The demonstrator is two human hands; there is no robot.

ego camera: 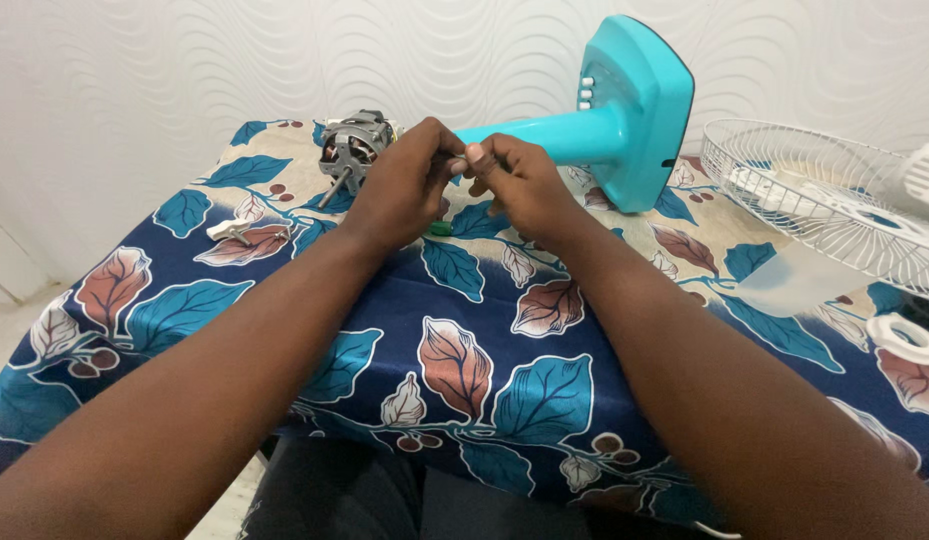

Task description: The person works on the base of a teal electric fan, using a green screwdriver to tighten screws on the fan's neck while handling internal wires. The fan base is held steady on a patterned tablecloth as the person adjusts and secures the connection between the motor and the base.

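Step in hand: I judge I'm working a small part between both sets of fingertips, close by the stem of the turquoise fan stand (624,110); the part itself is too small and too hidden to name.
My left hand (404,185): fingers pinched in toward the right, over the far middle of the table (504,450).
My right hand (519,185): fingers curled and pinched likewise, thumb tip showing, meeting the left.
Whether either hand truly grips something: I cannot tell.
Fan stand: smooth turquoise plastic, lying on its side at the far edge, base tipped up toward the far right.
Fan motor (354,150): bare grey metal, copper windings showing, far left corner, just beside my left hand.
Green bit (440,229): small, lying under my hands.
Next move: likely calls for a fine, steady pinch.
White wire fan guard (814,200): right edge.
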